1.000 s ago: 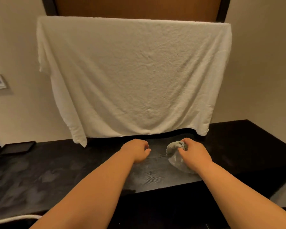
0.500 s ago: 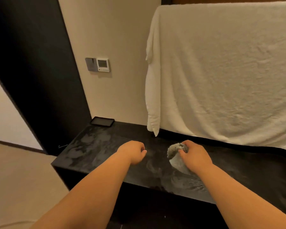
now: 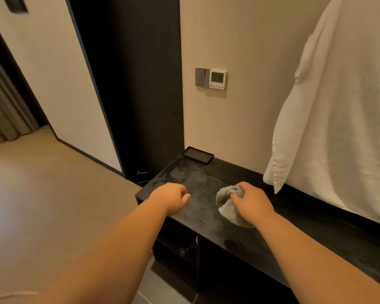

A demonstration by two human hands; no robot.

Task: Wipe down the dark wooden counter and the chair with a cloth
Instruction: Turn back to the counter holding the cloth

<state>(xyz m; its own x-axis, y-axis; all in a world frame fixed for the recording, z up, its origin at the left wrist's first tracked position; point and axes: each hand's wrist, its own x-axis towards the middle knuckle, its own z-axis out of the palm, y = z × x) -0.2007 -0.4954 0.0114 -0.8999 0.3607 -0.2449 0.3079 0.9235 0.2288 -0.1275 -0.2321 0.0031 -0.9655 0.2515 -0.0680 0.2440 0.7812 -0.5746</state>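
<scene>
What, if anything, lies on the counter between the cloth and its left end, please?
Only the left hand, by the front edge, lies left of the cloth; a black tray sits in the back corner.

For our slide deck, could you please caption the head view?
The right hand grips a grey cloth on the dark counter; the left hand is curled, empty.

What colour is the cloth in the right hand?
Pale grey; the cloth shows best in the head view.

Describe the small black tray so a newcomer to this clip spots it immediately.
Start at the dark wooden counter along the beige wall. Follow it to its far left corner, below the wall thermostat. The tray lies flat there: shallow, rectangular, rimmed, unlike the crumpled grey cloth.
</scene>
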